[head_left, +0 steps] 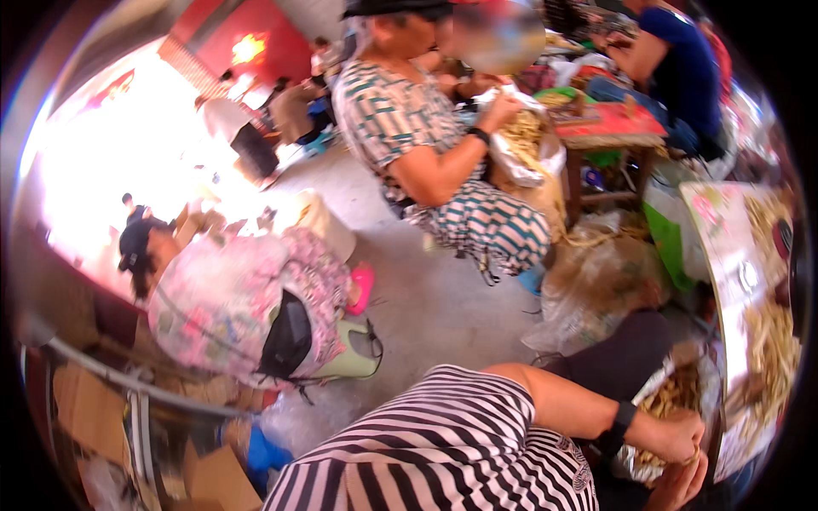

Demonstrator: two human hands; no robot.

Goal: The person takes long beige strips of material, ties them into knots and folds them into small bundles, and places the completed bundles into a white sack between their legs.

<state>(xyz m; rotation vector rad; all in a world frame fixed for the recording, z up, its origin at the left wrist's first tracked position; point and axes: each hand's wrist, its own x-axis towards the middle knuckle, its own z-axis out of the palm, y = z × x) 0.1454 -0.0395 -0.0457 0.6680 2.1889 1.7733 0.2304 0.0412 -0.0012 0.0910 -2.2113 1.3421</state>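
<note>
My left hand (677,435), with a black band on its wrist, is closed at the lower right. Its fingertips meet those of my right hand (684,485), which comes in just below. Anything small pinched between them is too blurred to make out. Both hands are over the near side of a shiny, pale-lined bag (704,385) on my lap. Yellowish-brown, strip-like pieces (676,393) fill this bag. My dark trouser leg (626,347) stretches away beyond it.
On the right, a white board (709,255) carries piles of pale strips (771,336). A clear plastic bag (601,281) lies on the floor ahead. Beyond, a person in a patterned outfit (417,128) works by a red-topped table (609,123). Another person in pink floral clothing (230,294) sits left; cardboard (89,413) is lower left.
</note>
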